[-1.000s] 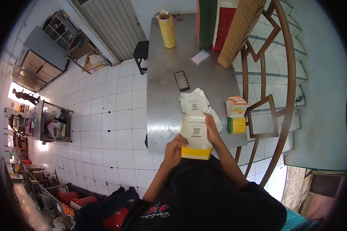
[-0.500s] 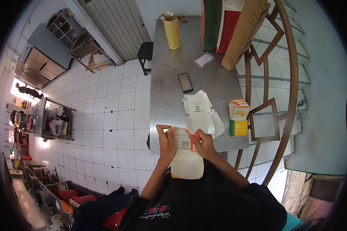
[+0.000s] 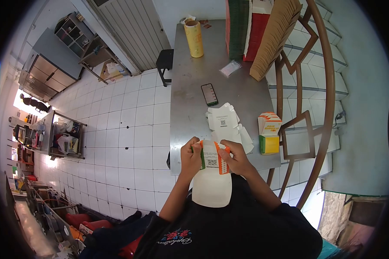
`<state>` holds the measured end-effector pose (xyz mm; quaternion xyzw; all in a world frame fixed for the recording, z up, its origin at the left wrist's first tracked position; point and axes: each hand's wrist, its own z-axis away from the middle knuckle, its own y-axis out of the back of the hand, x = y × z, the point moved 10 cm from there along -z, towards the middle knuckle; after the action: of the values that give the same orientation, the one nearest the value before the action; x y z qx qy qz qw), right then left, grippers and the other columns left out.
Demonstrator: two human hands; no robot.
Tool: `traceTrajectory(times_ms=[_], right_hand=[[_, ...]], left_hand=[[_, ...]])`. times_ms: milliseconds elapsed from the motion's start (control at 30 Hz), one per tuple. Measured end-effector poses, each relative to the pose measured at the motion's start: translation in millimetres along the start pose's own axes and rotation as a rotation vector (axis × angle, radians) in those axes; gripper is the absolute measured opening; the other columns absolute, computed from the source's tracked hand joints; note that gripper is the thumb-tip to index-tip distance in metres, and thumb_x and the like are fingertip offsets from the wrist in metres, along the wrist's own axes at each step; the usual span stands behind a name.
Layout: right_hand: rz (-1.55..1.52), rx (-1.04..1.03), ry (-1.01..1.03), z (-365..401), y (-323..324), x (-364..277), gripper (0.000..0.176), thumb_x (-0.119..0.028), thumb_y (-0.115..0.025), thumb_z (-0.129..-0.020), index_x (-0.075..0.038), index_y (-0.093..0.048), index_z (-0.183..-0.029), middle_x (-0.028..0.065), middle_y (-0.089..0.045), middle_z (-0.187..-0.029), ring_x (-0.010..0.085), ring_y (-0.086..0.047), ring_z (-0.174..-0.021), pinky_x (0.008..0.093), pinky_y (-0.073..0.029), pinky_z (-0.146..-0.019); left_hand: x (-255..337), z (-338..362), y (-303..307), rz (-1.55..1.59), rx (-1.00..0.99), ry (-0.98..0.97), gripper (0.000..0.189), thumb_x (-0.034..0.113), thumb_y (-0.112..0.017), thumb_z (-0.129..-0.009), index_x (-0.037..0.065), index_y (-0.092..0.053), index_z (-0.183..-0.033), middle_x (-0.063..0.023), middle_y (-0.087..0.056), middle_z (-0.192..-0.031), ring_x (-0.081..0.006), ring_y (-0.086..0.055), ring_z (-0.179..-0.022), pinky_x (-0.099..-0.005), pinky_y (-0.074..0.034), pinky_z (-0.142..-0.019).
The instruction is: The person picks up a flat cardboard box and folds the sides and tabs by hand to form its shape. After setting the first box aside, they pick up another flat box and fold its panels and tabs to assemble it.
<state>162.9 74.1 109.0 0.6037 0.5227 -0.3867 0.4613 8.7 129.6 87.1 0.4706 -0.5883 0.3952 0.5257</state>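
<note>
Between my two hands is a partly folded carton (image 3: 212, 190), white inside, with a printed code and its long flap toward my body. My left hand (image 3: 192, 159) grips its green left side panel. Closed on the orange right side panel is my right hand (image 3: 237, 159). Flat unfolded cartons (image 3: 222, 118) lie on the metal table just beyond my hands. Farther up is a phone (image 3: 209, 94) with its screen lit. A folded orange, white and green box (image 3: 269, 144) stands near the table's right edge.
A yellow roll (image 3: 194, 39) stands at the table's far left. A clear plastic packet (image 3: 230, 68) lies near tall stacks of flat cardboard (image 3: 274, 39). A brown metal railing (image 3: 330, 86) runs along the right side. A black stool (image 3: 164, 60) is left of the table (image 3: 186, 112).
The left side panel of the carton now stands folded up, showing green. My left hand has closed around it, and both hands have shifted slightly right.
</note>
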Motion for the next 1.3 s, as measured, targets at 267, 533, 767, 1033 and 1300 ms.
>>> traceTrajectory(times_ms=[267, 533, 767, 1033, 1300], right_hand=[[0.023, 0.233, 0.009, 7.2, 17.3, 1.7, 0.045, -0.030, -0.046, -0.110, 0.002, -0.057, -0.079, 0.0082, -0.055, -0.068, 0.0138, -0.050, -0.062, 0.0325, -0.043, -0.059], [0.064, 0.544, -0.012, 9.8, 71.8, 17.1, 0.025, -0.023, -0.048, -0.111, 0.000, -0.056, -0.118, 0.0057, -0.065, -0.096, 0.0077, -0.060, -0.085, 0.0240, -0.047, -0.071], [-0.066, 0.437, -0.124, 12.0, 69.6, 69.1, 0.023, -0.018, -0.066, -0.101, -0.007, -0.063, -0.122, 0.0115, -0.062, -0.122, 0.0170, -0.061, -0.115, 0.0332, -0.050, -0.096], [0.687, 0.120, 0.081, 13.9, 16.0, -8.0, 0.072, -0.022, -0.089, -0.075, -0.011, -0.060, -0.140, 0.0169, -0.038, -0.159, 0.0383, -0.036, -0.149, 0.0507, -0.037, -0.119], [0.529, 0.137, 0.034, 28.8, 8.4, 30.5, 0.066, -0.005, -0.082, -0.078, -0.009, -0.059, -0.140, 0.0161, -0.047, -0.153, 0.0302, -0.059, -0.128, 0.0389, -0.055, -0.101]], left_hand=[[24.0, -6.8, -22.1, -0.137, -0.140, 0.001, 0.036, 0.033, -0.062, -0.104, 0.001, -0.053, -0.094, -0.0070, -0.053, -0.078, -0.0110, -0.049, -0.074, -0.0293, -0.043, -0.067], [-3.7, 17.1, -38.9, -0.255, -0.440, 0.154, 0.031, 0.022, -0.067, -0.101, -0.002, -0.055, -0.116, -0.0179, -0.068, -0.098, -0.0248, -0.064, -0.087, -0.0374, -0.051, -0.084], [7.7, 17.5, -22.4, -0.108, -0.243, 0.163, 0.058, 0.011, -0.078, -0.090, 0.007, -0.047, -0.139, -0.0125, -0.070, -0.089, -0.0214, -0.069, -0.088, -0.0381, -0.053, -0.085], [13.5, 13.8, -18.0, -0.350, -0.168, 0.201, 0.070, 0.004, -0.075, -0.091, 0.009, -0.039, -0.150, -0.0131, -0.073, -0.091, -0.0208, -0.072, -0.092, -0.0360, -0.055, -0.089], [11.1, 16.6, -40.8, -0.348, -0.294, 0.057, 0.058, -0.005, -0.074, -0.086, 0.013, -0.060, -0.140, -0.0192, -0.059, -0.137, -0.0312, -0.063, -0.122, -0.0399, -0.054, -0.100]])
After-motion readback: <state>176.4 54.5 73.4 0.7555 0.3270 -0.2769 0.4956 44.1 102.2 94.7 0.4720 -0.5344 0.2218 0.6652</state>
